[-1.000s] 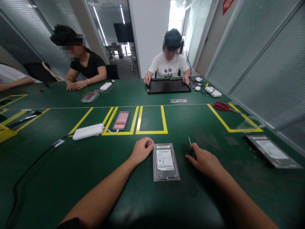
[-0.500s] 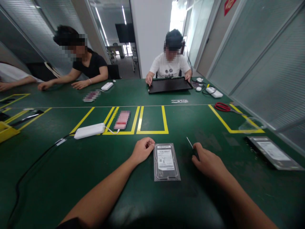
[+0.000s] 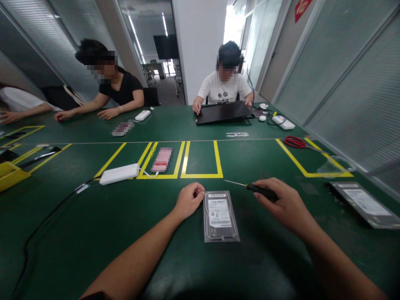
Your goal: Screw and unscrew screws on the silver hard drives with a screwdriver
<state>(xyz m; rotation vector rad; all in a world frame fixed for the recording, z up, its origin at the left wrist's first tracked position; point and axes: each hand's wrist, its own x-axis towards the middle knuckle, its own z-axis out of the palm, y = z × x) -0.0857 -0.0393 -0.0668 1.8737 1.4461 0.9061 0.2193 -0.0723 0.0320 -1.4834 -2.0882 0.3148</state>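
Observation:
A hard drive (image 3: 221,216) lies label-up on the green table in front of me. My left hand (image 3: 190,200) rests at its upper left corner, with curled fingers and the thumb pressed against the edge. To the right of the drive, my right hand (image 3: 278,198) is closed around the dark handle of a screwdriver (image 3: 261,191). The screwdriver's thin metal shaft points left, its tip beyond the drive's far edge and apart from it.
A second drive-like unit (image 3: 364,204) lies at the right. Red-handled scissors (image 3: 295,142) are behind it. A white power bank (image 3: 119,173) is cabled to a phone (image 3: 162,159). Across the table, a person (image 3: 223,85) holds a black panel (image 3: 225,112); another person (image 3: 120,91) sits left.
The screwdriver has swung from pointing up and away to lying nearly level, pointing left, and more of its handle shows. My left hand stays at the drive's corner.

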